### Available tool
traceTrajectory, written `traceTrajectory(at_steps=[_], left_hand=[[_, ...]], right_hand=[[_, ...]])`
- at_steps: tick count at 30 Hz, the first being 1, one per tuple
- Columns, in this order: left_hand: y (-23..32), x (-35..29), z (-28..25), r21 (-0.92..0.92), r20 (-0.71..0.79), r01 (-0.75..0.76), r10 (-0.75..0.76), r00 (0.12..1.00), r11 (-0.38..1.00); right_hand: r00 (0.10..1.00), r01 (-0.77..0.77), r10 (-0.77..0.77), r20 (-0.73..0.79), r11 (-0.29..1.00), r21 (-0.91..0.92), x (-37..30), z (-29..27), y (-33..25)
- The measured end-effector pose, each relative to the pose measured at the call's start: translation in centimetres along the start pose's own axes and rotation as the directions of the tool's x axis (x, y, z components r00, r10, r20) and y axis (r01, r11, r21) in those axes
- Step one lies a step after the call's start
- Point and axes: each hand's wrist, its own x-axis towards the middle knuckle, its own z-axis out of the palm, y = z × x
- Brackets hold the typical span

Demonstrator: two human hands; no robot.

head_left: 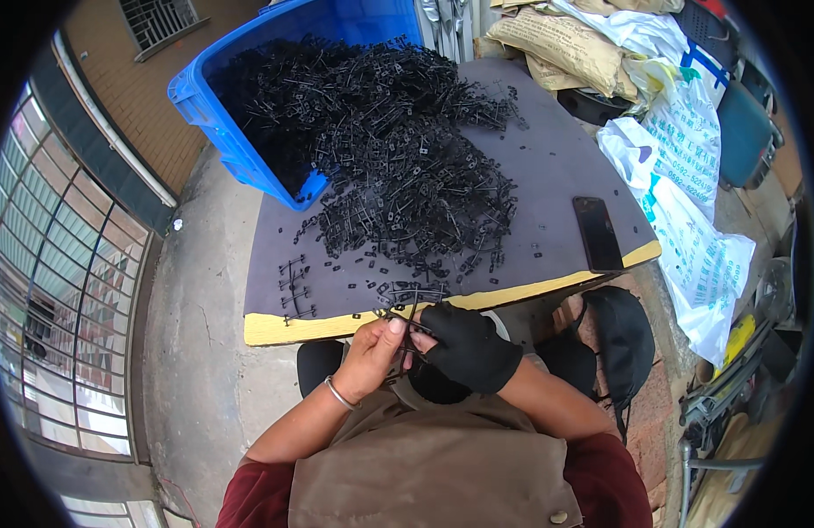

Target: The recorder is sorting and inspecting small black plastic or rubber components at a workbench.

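Note:
Close to the table's near edge, my left hand [368, 361], bare with a bracelet at the wrist, pinches a thin black plastic sprue [413, 310]. My right hand [474, 350], in a black glove with bare fingertips, grips the same sprue from the right, and its fingers are partly hidden. Small black plastic parts [398, 290] lie on the tabletop just beyond my hands. A separate black sprue with tabs [294, 290] rests to the left near the edge. Farther back spreads a big heap of black sprues [407, 176].
A blue plastic bin [249, 163] lies tipped on its side, the heap spilling from it onto the grey table [557, 211] with a yellow edge. A black phone [598, 233] lies at the right. White sacks [689, 238] and a black bag [620, 343] are beside the table.

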Motion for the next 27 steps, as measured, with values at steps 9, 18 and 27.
traceTrajectory(at_steps=[9,18,27], left_hand=[[-0.2,-1.3,0.3,0.274,-0.1,-0.087,0.118,0.988,0.958],[0.6,-1.1,-3.1,0.596,-0.216,-0.053,0.224,0.95,0.801],[1.6,-0.8,-0.4,0.588,0.079,-0.417,0.464,0.882,0.693]], right_hand=[[0.939,-0.005,0.109,0.326,0.952,-0.306,-2.1,-3.6,-2.5],[0.982,-0.004,0.052,0.182,0.966,-0.259,-4.4,-4.1,0.6],[0.99,-0.126,0.135,-0.028,0.97,0.207,-1.0,-0.5,0.5]])
